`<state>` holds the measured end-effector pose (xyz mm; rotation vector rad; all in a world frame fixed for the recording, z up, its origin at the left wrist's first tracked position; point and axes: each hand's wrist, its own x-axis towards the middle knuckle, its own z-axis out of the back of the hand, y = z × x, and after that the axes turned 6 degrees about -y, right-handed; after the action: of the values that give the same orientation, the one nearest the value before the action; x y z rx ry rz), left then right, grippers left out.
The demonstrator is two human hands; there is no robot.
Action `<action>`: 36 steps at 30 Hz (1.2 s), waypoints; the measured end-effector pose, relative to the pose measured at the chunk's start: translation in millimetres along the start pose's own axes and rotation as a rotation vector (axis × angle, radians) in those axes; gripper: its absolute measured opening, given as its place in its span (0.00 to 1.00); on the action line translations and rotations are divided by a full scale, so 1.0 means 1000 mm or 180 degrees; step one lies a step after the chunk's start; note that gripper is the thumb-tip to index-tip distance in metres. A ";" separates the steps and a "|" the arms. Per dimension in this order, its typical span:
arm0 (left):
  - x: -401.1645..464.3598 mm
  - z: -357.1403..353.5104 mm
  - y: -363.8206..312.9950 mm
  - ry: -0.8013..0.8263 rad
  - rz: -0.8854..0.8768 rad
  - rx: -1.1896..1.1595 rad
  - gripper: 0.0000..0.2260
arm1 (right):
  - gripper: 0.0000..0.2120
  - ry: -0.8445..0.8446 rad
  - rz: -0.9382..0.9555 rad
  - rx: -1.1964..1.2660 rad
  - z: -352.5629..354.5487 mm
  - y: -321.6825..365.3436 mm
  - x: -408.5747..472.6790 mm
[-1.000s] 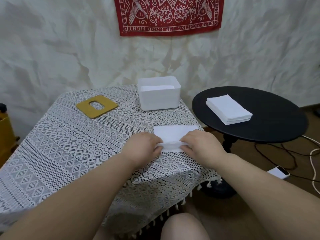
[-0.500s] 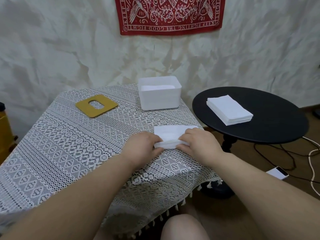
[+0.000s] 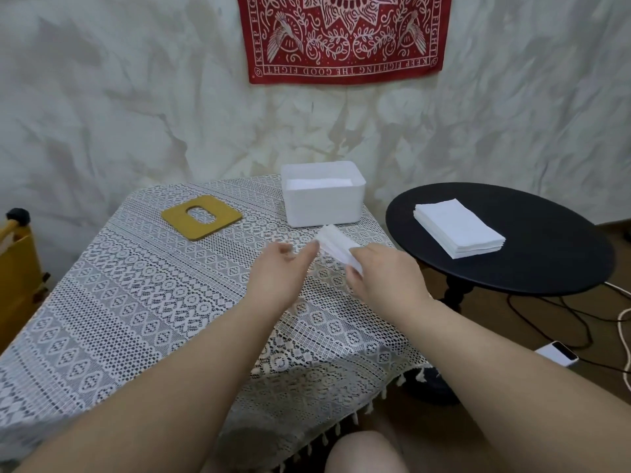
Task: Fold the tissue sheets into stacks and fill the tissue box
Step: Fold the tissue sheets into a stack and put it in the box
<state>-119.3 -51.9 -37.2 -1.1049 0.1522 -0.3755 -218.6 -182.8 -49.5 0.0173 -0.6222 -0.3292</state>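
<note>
right hand (image 3: 382, 274) grips folded tissues (image 3: 336, 247); left hand (image 3: 278, 271) open beside them.

Right hand (image 3: 382, 278) hides the blurred folded tissue's (image 3: 336, 247) near end.

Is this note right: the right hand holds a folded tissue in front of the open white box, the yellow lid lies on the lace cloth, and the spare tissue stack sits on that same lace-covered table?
Not quite. The head view shows the spare tissue stack on the round black side table. The rest holds: the right hand holds the folded tissue before the white box, and the yellow lid lies on the lace cloth.
</note>
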 end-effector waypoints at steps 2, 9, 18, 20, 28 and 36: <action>-0.005 0.001 -0.008 0.0656 0.0891 -0.1182 0.23 | 0.14 -0.0015 -0.0027 0.0088 0.003 0.017 0.005; -0.001 0.026 -0.011 0.0029 0.0493 -0.1362 0.08 | 0.15 0.0057 -0.0156 0.1104 0.007 0.061 0.009; -0.014 0.063 0.001 -0.0188 0.0264 -0.1507 0.09 | 0.26 0.0536 -0.2043 0.3663 0.000 0.091 0.034; -0.018 0.064 0.006 -0.0228 0.0154 -0.1519 0.11 | 0.20 0.0546 -0.2073 0.3843 -0.003 0.099 0.032; -0.013 0.063 0.009 -0.0284 -0.0002 -0.1621 0.16 | 0.17 0.0407 -0.2115 0.3962 -0.007 0.110 0.036; -0.011 0.062 0.008 -0.0315 -0.0046 -0.1700 0.14 | 0.11 0.0280 -0.2042 0.3836 -0.005 0.106 0.040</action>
<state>-108.7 7.6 -17.6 -1.6493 0.1615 -0.2982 -153.9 -95.4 -19.1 1.4013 -0.6385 -0.5219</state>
